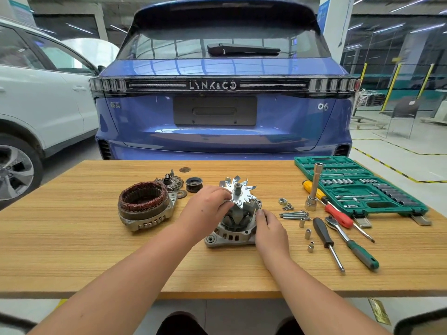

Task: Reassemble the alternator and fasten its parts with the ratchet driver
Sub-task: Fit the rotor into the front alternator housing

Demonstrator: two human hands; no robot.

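white car [36, 97] cut off left | socket markings in socket case [358, 187] unreadable

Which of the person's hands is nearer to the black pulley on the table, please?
Left. The left hand holds the rotor's fan just in front and to the right of the pulley; the right hand rests lower on the housing, farther away.

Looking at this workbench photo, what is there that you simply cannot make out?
- Head view: the near right side of the alternator housing is covered by the right hand.
- The rotor fan's left blades sit behind the left hand.
- Socket sizes in the green tool case are too small to read.
- The white car is cut off by the left edge.
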